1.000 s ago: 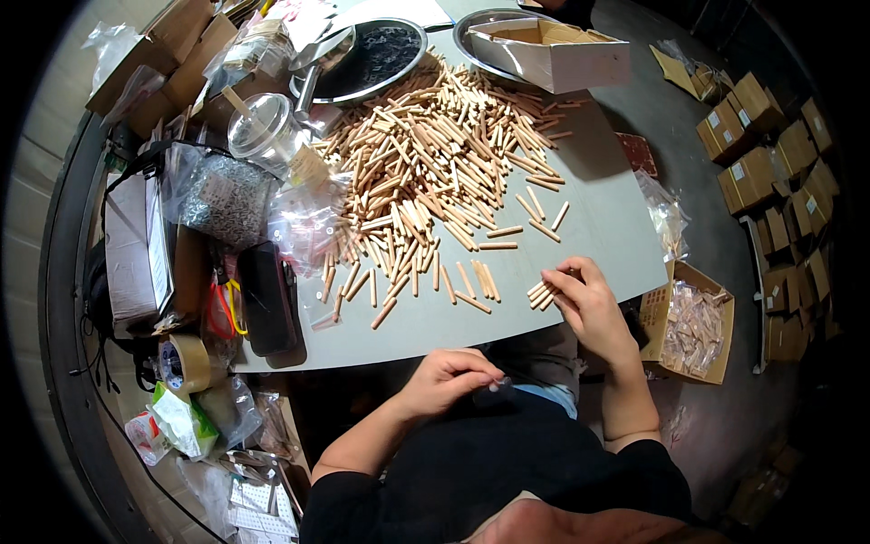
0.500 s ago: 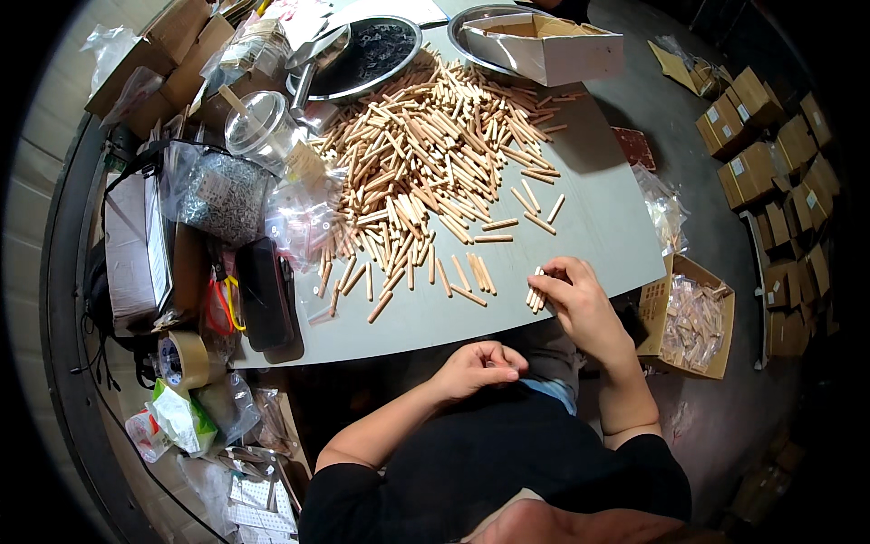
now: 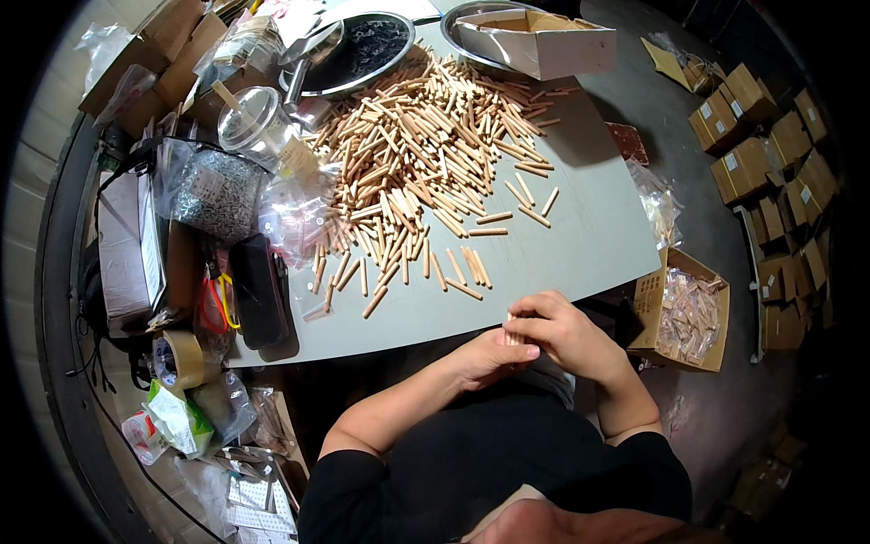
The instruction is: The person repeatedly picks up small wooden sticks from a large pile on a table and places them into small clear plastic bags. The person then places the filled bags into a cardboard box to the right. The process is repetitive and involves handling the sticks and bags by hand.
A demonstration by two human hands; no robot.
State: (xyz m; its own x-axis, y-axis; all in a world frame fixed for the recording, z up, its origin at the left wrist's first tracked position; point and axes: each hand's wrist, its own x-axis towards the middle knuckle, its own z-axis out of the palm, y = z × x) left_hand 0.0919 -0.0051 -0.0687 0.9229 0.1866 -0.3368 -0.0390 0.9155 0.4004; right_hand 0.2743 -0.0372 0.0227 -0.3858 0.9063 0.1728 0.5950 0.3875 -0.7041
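My hands meet just off the near edge of the grey table [image 3: 580,245]. A small bundle of short wooden dowels [image 3: 514,336] stands between them, partly covered by fingers. My right hand [image 3: 569,335] is closed around the bundle from the right, its fingers bent over the top. Closed beneath and against the same bundle is my left hand [image 3: 485,359]; what else it pinches is hidden. A large heap of wooden dowels [image 3: 417,154] spreads over the table, and several loose dowels [image 3: 464,288] lie nearer to my hands.
An open carton [image 3: 693,313] of bagged dowels stands right of the table. Metal bowls [image 3: 362,54] and a white box [image 3: 544,50] sit at the back. At left are a bag of screws [image 3: 210,192], a dark phone-like case [image 3: 260,295], scissors [image 3: 217,304] and tape [image 3: 178,358].
My right hand has moved left and toward me, carrying the dowels from the table's edge to my left hand. My left hand has risen slightly to meet it.
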